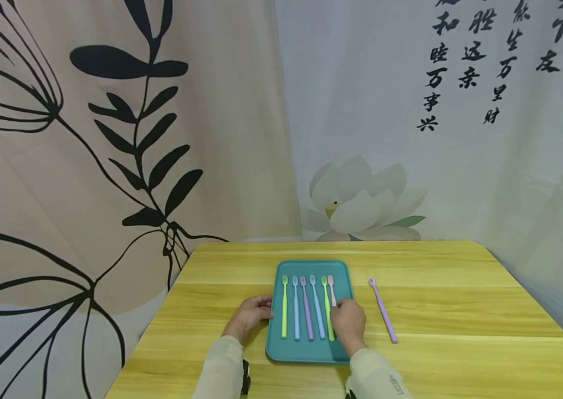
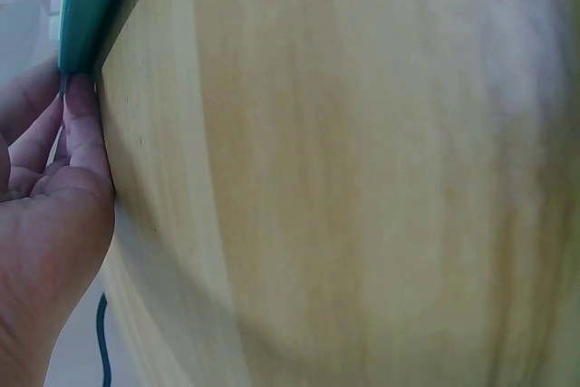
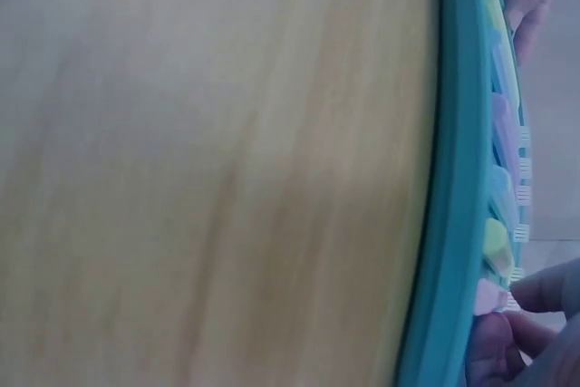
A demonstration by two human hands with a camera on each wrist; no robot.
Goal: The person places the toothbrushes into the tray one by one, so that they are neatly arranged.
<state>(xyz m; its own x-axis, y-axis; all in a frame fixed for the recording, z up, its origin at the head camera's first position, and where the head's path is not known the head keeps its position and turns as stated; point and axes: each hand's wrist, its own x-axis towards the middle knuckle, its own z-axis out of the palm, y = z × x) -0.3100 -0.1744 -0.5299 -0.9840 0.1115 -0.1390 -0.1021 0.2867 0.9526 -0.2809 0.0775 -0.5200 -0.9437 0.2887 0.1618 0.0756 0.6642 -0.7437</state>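
A teal tray (image 1: 274,349) lies on the table with several toothbrushes side by side on it, bristle ends toward the back. My left hand (image 1: 250,316) holds the tray's left edge, thumb and fingers at the rim in the left wrist view. My right hand (image 1: 349,324) is over the tray's right side and pinches the pink toothbrush (image 1: 331,288). Its lower part is hidden behind that hand in the head view; the right wrist view shows the pink handle end (image 3: 490,297) at the fingers. Just left of it lies a green toothbrush (image 1: 328,310).
Off the tray, a purple toothbrush (image 1: 383,310) lies slanted on the wooden table (image 1: 461,310) to the right. Behind the table's back edge hangs a printed curtain (image 1: 241,138).
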